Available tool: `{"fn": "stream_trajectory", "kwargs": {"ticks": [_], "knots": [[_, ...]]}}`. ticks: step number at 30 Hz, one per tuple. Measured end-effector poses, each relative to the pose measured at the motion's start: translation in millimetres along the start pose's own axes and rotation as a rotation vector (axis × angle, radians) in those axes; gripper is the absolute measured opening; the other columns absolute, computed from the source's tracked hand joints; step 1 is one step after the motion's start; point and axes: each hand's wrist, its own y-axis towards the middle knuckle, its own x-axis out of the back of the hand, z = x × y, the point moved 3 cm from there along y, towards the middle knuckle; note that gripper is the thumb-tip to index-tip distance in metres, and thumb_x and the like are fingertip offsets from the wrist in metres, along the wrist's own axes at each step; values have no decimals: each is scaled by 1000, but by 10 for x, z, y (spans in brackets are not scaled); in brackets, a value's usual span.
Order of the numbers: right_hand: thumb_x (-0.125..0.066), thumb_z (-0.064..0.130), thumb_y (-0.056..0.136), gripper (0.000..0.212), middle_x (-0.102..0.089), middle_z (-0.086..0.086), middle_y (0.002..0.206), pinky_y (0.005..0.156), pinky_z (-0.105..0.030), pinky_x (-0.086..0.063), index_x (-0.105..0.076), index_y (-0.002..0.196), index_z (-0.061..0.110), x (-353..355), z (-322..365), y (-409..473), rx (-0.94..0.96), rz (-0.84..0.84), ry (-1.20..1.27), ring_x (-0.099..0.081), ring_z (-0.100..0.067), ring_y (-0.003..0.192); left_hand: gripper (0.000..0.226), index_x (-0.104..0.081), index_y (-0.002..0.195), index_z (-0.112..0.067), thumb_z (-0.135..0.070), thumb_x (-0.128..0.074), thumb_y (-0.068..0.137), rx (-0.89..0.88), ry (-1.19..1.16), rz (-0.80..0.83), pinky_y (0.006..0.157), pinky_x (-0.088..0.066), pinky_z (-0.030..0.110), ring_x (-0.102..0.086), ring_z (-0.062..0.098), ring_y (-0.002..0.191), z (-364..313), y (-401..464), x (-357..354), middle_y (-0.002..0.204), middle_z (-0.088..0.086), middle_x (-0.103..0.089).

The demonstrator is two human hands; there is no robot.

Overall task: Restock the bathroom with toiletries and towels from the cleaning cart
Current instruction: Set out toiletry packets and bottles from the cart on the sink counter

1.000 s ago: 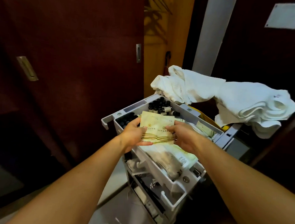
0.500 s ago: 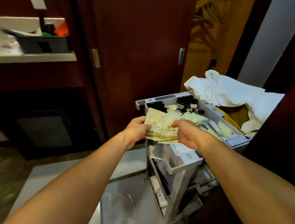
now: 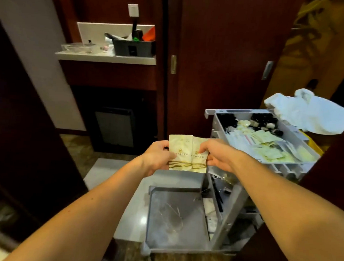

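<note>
The person stood beside the cleaning cart (image 3: 229, 194) and held two pale sachets in front of the body, a little to the left of the cart's top tray (image 3: 216, 122). The left hand (image 3: 156, 156) pinched the left sachet (image 3: 179, 152) by its edge, thumb on the printed face and fingers behind. The right hand (image 3: 217, 154) pinched the right sachet (image 3: 199, 157) the same way. The two sachets overlapped slightly at the middle and stood upright, clear of the tray.

I judged that the step in hand was to carry these toiletries from the cart to the bathroom. To do it well, it would be better to gather both sachets in one hand, so the other is free for a door or for more items. The grip should stay on the sealed edges, because such thin packets slide easily and can tear. The white towels (image 3: 313, 114) lay heaped on the far end of the cart, not yet taken, so I believed most of the restocking remained.

About the writing: each sachet carried a small gold flower mark, one line of dark characters below it and gold wavy stripes near the bottom. The characters looked Chinese, but they were too blurred for me to read. The small dark bottles (image 3: 264, 121) in the tray had pale labels, also not readable.
</note>
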Motion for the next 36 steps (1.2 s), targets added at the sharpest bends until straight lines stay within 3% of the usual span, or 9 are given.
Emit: {"fn": "stream_trajectory", "kwargs": {"ticks": [2, 5, 12, 17, 21, 24, 28, 32, 36], "knots": [[-50, -6, 86, 28, -75, -12, 103, 62, -32, -57, -62, 110, 4, -244, 25, -76, -4, 40, -24, -74, -23, 87, 34, -59, 126, -8, 6, -54, 96, 7, 12, -30, 81, -61, 38, -70, 25, 103, 77, -211, 178, 116, 13, -70], [-48, -9, 86, 34, -74, -13, 106, 69, -37, -59, -62, 115, 4, -672, 13, -231, -13, 135, -34, -73, -27, 93, 35, -59, 126, -8, 7, -54, 95, 20, 23, -82, 74, -61, 31, -70, 22, 101, 229, -598, 493, 113, 11, -71], [-49, -11, 84, 37, -76, -10, 102, 75, -41, -59, -63, 115, 4, -1759, -10, -769, 23, 285, -101, -73, -26, 94, 30, -61, 124, -10, -1, -58, 95, 57, 20, -202, 85, -60, 39, -71, 22, 101, 567, -1632, 1220, 115, 8, -70], [-53, -8, 84, 32, -76, -10, 101, 74, -38, -61, -66, 110, 5, -2544, -126, -1211, 65, 359, -178, -75, -22, 88, 31, -62, 124, -14, -5, -63, 94, 63, -59, -308, 77, -61, 33, -73, 19, 95, 915, -2439, 1665, 112, 5, -73], [-54, -8, 84, 30, -76, -11, 99, 80, -41, -61, -65, 110, 4, -3206, -327, -1622, 83, 472, -236, -75, -25, 91, 27, -65, 118, -11, -4, -64, 92, 81, -109, -406, 82, -61, 37, -73, 20, 93, 1271, -3135, 2009, 109, 7, -74], [-55, -8, 87, 30, -77, -9, 97, 73, -38, -61, -66, 111, 8, -3702, -470, -1926, 93, 569, -248, -75, -23, 89, 30, -63, 121, -8, -2, -65, 91, 101, -137, -480, 81, -60, 39, -71, 26, 97, 1507, -3655, 2253, 115, 12, -71], [-54, -13, 88, 32, -76, -11, 98, 66, -38, -61, -66, 109, 7, -4234, -615, -2239, 87, 640, -232, -74, -24, 90, 24, -64, 114, -6, 0, -62, 92, 104, -169, -539, 71, -60, 33, -69, 21, 87, 1753, -4232, 2495, 112, 15, -69], [-56, -18, 85, 39, -71, -15, 102, 63, -35, -59, -61, 118, 2, -4843, -740, -2577, 90, 720, -270, -70, -23, 80, 23, -64, 115, 1, -1, -62, 92, 154, -198, -665, 86, -58, 43, -66, 26, 92, 2032, -4842, 2798, 118, 22, -68], [-58, -18, 85, 40, -69, -19, 111, 67, -34, -59, -61, 118, 3, -5512, -792, -2910, 86, 849, -292, -69, -25, 86, 24, -61, 116, 4, -2, -62, 93, 178, -250, -794, 90, -56, 48, -66, 28, 90, 2317, -5387, 3141, 114, 23, -68]]}}
